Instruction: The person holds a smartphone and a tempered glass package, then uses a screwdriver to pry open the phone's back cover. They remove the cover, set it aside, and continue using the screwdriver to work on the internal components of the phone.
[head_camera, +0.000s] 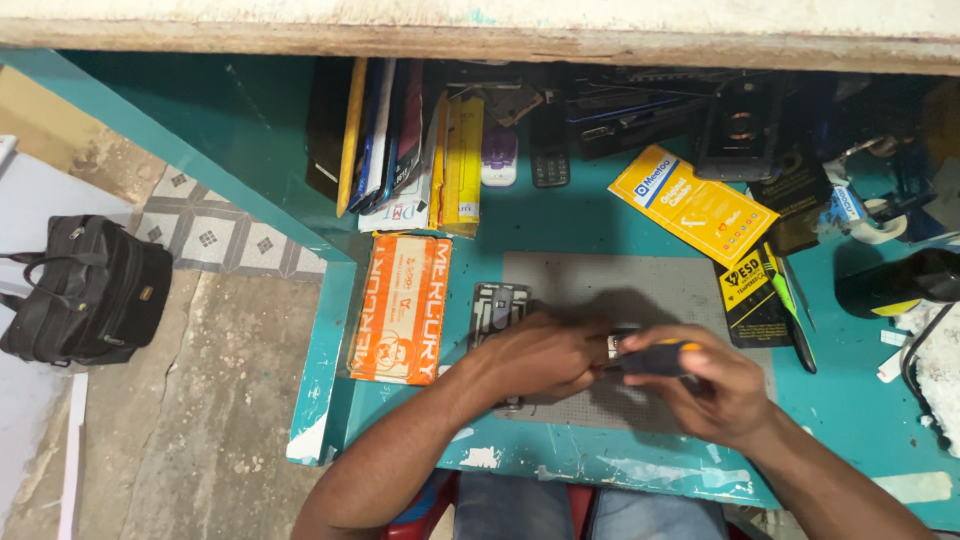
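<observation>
Screwdriver (660, 357) with a dark handle and orange end was gripped in the right hand (715, 390), fingers curled tight around the handle, tip aimed left toward a small part (612, 345). That part was pinched by the left hand (540, 358), fingers pressed together on it; what it was could not be told, most of it being hidden. Both hands were held over the grey mat (640, 285) on the teal bench (560, 225), near its front edge.

Judged from the grip, the step would be done well if the tip were kept square in the screw head, the part were braced firmly against the mat, and light downward pressure were applied before turning, so that slipping was avoided. Any loose screw would be best kept on the mat, not near the bench edge.

Counts: one screwdriver, one grey mat, two hands. One metal phone frame (498, 305) was seen just left of the left hand, on the mat's edge. One orange packet (400, 308) lay left of the mat. One yellow packet (692, 205) and one black-and-yellow packet (750, 300) lay to the right. One green-tipped tool (790, 310) lay beside them. One keypad phone (549, 150) stood at the back. One black bag (85, 290) sat on the floor, well apart.
</observation>
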